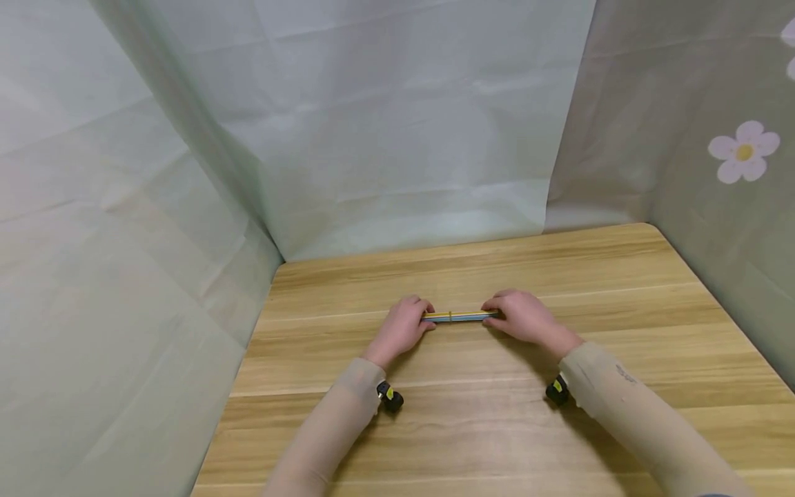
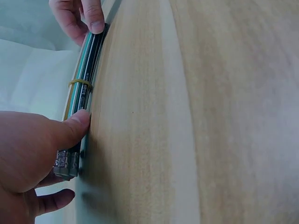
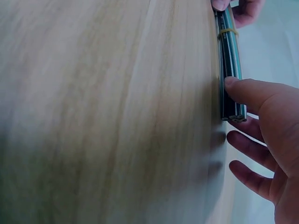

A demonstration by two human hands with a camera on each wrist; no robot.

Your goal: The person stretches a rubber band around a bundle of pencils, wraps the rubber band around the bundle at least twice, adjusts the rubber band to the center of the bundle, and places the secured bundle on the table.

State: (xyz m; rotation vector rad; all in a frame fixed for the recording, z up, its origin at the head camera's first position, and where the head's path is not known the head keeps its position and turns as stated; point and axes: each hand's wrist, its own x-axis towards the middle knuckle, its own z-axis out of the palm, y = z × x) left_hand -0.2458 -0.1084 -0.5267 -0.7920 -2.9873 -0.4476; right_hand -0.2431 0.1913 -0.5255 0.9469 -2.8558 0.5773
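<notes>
A slim bundle of pencils (image 1: 462, 317), yellow, blue and dark in colour, lies sideways between the two hands. A yellowish rubber band (image 2: 81, 83) circles it near its middle. My left hand (image 1: 404, 328) pinches the left end between thumb and fingers; grey pencil ends stick out past the thumb in the left wrist view. At the other end, my right hand (image 1: 522, 315) pinches the bundle, its thumb on the dark pencil side and the lower fingers spread away from it (image 3: 280, 126). Whether the bundle touches the tabletop, I cannot tell.
The wood-grain table (image 1: 472, 428) spreads under both arms. Pale cloth walls (image 1: 397, 138) rise behind and at both sides, and the right one bears white flowers (image 1: 744, 152). A small black camera (image 1: 390, 397) sits on each wrist.
</notes>
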